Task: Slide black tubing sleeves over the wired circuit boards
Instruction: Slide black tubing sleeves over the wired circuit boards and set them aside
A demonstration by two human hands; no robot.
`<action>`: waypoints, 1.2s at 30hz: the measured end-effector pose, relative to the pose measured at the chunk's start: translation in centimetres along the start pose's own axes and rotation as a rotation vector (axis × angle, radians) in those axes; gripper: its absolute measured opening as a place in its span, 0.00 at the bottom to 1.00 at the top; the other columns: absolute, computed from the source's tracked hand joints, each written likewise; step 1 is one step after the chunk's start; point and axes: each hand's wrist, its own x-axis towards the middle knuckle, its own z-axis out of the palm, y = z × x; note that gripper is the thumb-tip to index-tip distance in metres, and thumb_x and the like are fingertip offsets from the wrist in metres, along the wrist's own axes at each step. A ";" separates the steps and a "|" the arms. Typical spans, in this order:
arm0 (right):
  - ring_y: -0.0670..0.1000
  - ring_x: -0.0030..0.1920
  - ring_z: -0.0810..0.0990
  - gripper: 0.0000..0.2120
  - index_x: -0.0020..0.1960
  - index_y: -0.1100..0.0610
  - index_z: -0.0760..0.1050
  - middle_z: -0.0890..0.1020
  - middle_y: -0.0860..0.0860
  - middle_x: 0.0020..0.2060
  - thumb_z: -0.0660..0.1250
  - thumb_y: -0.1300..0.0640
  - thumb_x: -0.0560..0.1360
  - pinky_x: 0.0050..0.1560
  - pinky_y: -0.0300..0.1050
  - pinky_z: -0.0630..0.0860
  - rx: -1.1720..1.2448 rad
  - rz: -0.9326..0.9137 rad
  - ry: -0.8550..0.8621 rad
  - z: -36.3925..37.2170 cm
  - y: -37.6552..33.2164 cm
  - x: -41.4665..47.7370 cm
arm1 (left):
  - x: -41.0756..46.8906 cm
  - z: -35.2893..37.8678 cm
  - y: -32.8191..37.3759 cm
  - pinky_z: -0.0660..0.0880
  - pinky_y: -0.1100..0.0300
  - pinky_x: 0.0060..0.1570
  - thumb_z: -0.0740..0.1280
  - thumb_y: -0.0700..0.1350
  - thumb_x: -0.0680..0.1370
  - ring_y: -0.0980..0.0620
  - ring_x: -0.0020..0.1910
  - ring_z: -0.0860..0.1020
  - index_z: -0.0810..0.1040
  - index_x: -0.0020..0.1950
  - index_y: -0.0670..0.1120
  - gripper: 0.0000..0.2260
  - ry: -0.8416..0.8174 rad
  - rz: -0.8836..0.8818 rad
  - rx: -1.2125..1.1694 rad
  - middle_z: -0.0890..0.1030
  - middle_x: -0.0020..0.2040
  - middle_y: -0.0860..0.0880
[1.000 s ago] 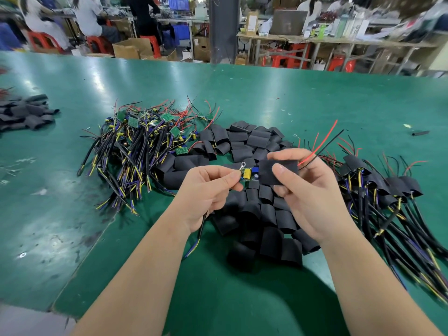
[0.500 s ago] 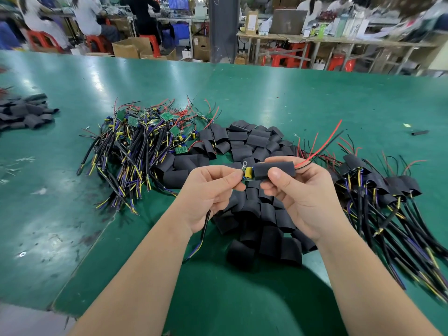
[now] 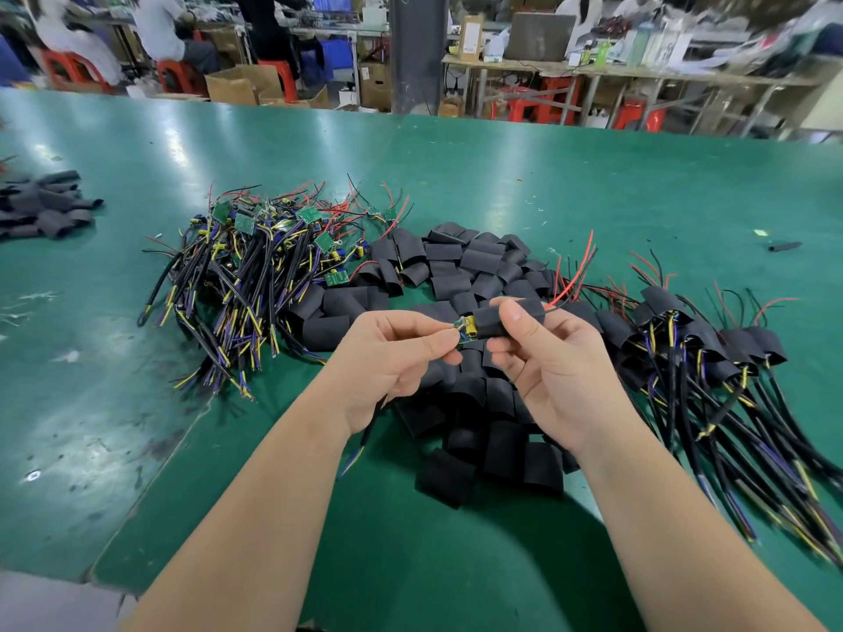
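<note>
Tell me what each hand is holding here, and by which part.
The left hand pinches the circuit board at its bare end; the right hand grips the black sleeve around its middle.

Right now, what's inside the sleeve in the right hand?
A board: its end with a yellow part sticks out toward the left hand, red and black wires leave the far end. The sleeve hides the rest.

Left hand (image 3: 392,358) pinches the board (image 3: 465,334), right hand (image 3: 556,362) just beside it grips the sleeve (image 3: 486,321), forearms both stretched out.
</note>
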 end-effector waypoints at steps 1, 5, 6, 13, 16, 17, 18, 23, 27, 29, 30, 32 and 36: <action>0.46 0.27 0.80 0.06 0.37 0.59 0.83 0.83 0.53 0.32 0.71 0.58 0.62 0.30 0.35 0.76 -0.006 0.003 -0.026 0.0 0.1 0.0 | 0.0 -0.1 0.1 0.53 0.68 0.22 0.71 0.43 0.67 0.58 0.19 0.60 0.84 0.36 0.46 0.03 -0.018 -0.025 -0.012 0.81 0.32 0.47; 0.46 0.28 0.80 0.16 0.45 0.62 0.80 0.84 0.54 0.33 0.73 0.56 0.61 0.31 0.35 0.76 -0.055 0.029 -0.066 0.0 0.6 -0.1 | -0.2 -0.1 0.5 0.56 0.70 0.20 0.71 0.43 0.67 0.60 0.19 0.61 0.83 0.33 0.46 0.04 -0.048 -0.105 -0.001 0.81 0.31 0.48; 0.47 0.28 0.80 0.16 0.46 0.62 0.80 0.84 0.54 0.33 0.73 0.56 0.61 0.31 0.36 0.76 -0.063 0.031 -0.069 -0.1 0.7 -0.1 | -0.2 -0.2 0.6 0.55 0.70 0.20 0.70 0.42 0.67 0.60 0.19 0.61 0.83 0.32 0.46 0.04 -0.039 -0.128 0.002 0.81 0.31 0.47; 0.49 0.34 0.81 0.19 0.55 0.56 0.76 0.85 0.54 0.43 0.71 0.61 0.65 0.36 0.38 0.76 -0.189 -0.057 -0.081 0.3 1.5 -0.1 | -0.2 0.0 0.5 0.56 0.69 0.18 0.64 0.34 0.77 0.59 0.19 0.62 0.80 0.28 0.47 0.18 0.052 -0.192 0.001 0.79 0.29 0.47; 0.52 0.42 0.81 0.19 0.59 0.54 0.75 0.85 0.54 0.44 0.70 0.66 0.70 0.41 0.40 0.78 -0.219 -0.044 -0.067 0.6 1.8 -0.1 | -0.2 0.1 0.4 0.57 0.69 0.18 0.64 0.34 0.77 0.58 0.19 0.63 0.77 0.26 0.47 0.20 0.068 -0.180 -0.007 0.79 0.29 0.47; 0.52 0.43 0.81 0.21 0.60 0.53 0.75 0.84 0.53 0.43 0.69 0.68 0.70 0.43 0.41 0.78 -0.191 -0.036 -0.062 0.6 1.8 -0.1 | -0.2 0.1 0.4 0.57 0.69 0.18 0.64 0.34 0.77 0.59 0.19 0.63 0.77 0.25 0.47 0.21 0.062 -0.176 -0.006 0.79 0.29 0.47; 0.52 0.44 0.81 0.22 0.61 0.52 0.74 0.84 0.53 0.42 0.68 0.69 0.70 0.44 0.42 0.79 -0.149 -0.026 -0.059 0.6 1.7 -0.1 | -0.2 0.2 0.4 0.58 0.69 0.18 0.64 0.34 0.77 0.59 0.19 0.63 0.78 0.26 0.47 0.20 0.051 -0.169 -0.005 0.79 0.29 0.47; 0.50 0.41 0.82 0.26 0.58 0.53 0.75 0.82 0.52 0.37 0.71 0.66 0.62 0.40 0.40 0.79 -0.058 0.005 -0.054 0.3 0.5 -0.3 | -0.1 0.3 0.5 0.56 0.71 0.19 0.67 0.36 0.73 0.59 0.16 0.61 0.79 0.27 0.47 0.14 0.029 -0.079 -0.062 0.80 0.29 0.46; 0.48 0.39 0.82 0.20 0.54 0.56 0.77 0.82 0.51 0.36 0.71 0.65 0.63 0.40 0.39 0.79 -0.038 0.001 -0.066 0.4 0.4 -0.2 | -0.2 0.1 0.5 0.57 0.71 0.19 0.69 0.42 0.67 0.60 0.17 0.61 0.82 0.30 0.46 0.05 0.008 -0.045 -0.097 0.80 0.29 0.47; 0.46 0.36 0.82 0.19 0.54 0.56 0.78 0.80 0.48 0.31 0.71 0.65 0.63 0.39 0.38 0.79 -0.028 -0.022 -0.042 0.3 0.3 -0.1 | -0.1 0.1 0.4 0.57 0.71 0.19 0.69 0.42 0.67 0.60 0.17 0.61 0.82 0.31 0.46 0.05 0.010 -0.038 -0.097 0.81 0.30 0.48; 0.46 0.35 0.82 0.19 0.53 0.56 0.78 0.79 0.47 0.29 0.71 0.65 0.63 0.39 0.38 0.79 -0.034 -0.037 -0.032 0.3 0.2 -0.1 | -0.1 0.1 0.4 0.57 0.72 0.20 0.69 0.42 0.67 0.60 0.18 0.61 0.83 0.32 0.45 0.05 0.013 -0.035 -0.092 0.81 0.30 0.48; 0.46 0.35 0.82 0.18 0.52 0.56 0.78 0.80 0.47 0.29 0.71 0.64 0.63 0.39 0.37 0.79 -0.051 -0.061 -0.015 0.4 0.2 -0.1 | 0.0 0.2 0.3 0.57 0.71 0.20 0.70 0.42 0.67 0.60 0.18 0.61 0.83 0.33 0.45 0.04 0.020 -0.030 -0.082 0.82 0.32 0.47; 0.53 0.37 0.83 0.12 0.50 0.57 0.77 0.80 0.57 0.39 0.69 0.68 0.69 0.40 0.47 0.82 -0.038 -0.030 0.068 0.5 -0.1 -0.1 | 0.1 0.3 0.4 0.59 0.69 0.19 0.69 0.47 0.68 0.57 0.21 0.66 0.82 0.39 0.41 0.09 0.030 -0.055 -0.104 0.83 0.36 0.43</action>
